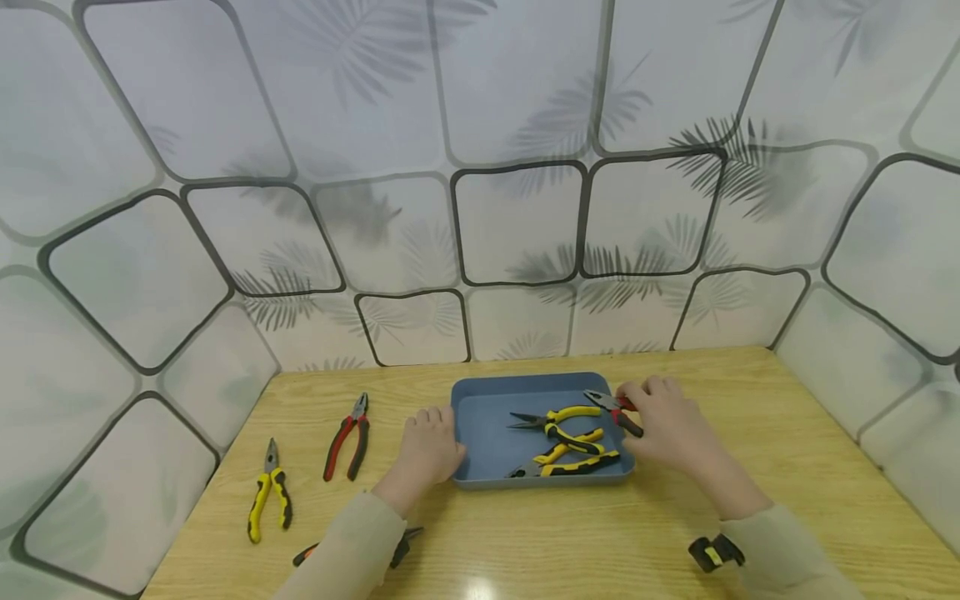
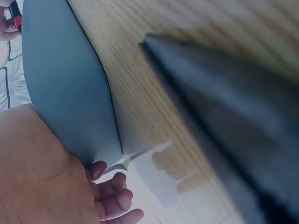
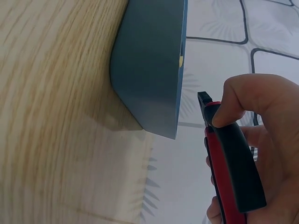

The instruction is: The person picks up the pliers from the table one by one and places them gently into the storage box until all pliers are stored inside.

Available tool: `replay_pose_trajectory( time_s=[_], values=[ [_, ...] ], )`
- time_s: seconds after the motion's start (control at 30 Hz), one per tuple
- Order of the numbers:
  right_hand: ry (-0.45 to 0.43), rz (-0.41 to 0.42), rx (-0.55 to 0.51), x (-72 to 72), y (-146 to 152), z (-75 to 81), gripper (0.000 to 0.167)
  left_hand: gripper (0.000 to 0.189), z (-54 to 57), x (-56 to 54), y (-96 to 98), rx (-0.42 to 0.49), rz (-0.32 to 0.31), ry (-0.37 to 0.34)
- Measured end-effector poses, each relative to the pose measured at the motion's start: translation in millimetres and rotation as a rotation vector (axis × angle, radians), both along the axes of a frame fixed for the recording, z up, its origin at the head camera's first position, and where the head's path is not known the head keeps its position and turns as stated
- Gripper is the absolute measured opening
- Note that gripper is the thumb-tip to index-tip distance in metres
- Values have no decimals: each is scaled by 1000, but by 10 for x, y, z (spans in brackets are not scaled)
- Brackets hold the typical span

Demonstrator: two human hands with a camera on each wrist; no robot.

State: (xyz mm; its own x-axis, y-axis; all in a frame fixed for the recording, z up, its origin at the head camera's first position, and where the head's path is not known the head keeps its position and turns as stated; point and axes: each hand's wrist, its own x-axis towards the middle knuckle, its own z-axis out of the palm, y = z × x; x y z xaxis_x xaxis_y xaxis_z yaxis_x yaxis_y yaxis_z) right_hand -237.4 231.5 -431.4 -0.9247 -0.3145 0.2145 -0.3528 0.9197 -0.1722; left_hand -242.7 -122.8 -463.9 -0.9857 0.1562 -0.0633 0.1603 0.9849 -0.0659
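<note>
A blue tray (image 1: pixel 491 479) lies on the table, and my left hand (image 1: pixel 429 446) holds its left side. In the left wrist view the fingers curl beside the tray's end; the thumb is hidden there. My right hand (image 1: pixel 667 421) grips red-and-black combination pliers (image 1: pixel 626 417) by the handles, over the tray's right rim, jaws pointing left. Inside the tray lie yellow-and-black needle-nose pliers (image 1: pixel 558 425), partly across yellow-and-black pliers (image 1: pixel 577 467). The right wrist view shows the held pliers (image 3: pixel 229 158) beside the tray's outer wall (image 3: pixel 149 70), with the thumb on a handle.
Left of the tray lie red-and-black pliers (image 1: pixel 348 437) and yellow-and-black needle-nose pliers (image 1: pixel 270 492). A dark-jawed tool (image 1: pixel 405 546) is partly covered by the left forearm; its tip looms close in the left wrist view. A black-and-yellow piece (image 1: pixel 715 552) sits by the right sleeve.
</note>
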Motion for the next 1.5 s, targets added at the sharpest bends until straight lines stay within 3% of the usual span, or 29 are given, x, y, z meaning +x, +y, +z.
replay_pose_trajectory(
  time_s=[0.7, 1.5],
  values=[
    [-7, 49, 45, -60, -180, -84, 56, 43, -42, -5, 6, 1, -3, -12],
    [-40, 99, 51, -209, -375, -116, 54, 45, 11, -2, 3, 11, -5, -8]
  ],
)
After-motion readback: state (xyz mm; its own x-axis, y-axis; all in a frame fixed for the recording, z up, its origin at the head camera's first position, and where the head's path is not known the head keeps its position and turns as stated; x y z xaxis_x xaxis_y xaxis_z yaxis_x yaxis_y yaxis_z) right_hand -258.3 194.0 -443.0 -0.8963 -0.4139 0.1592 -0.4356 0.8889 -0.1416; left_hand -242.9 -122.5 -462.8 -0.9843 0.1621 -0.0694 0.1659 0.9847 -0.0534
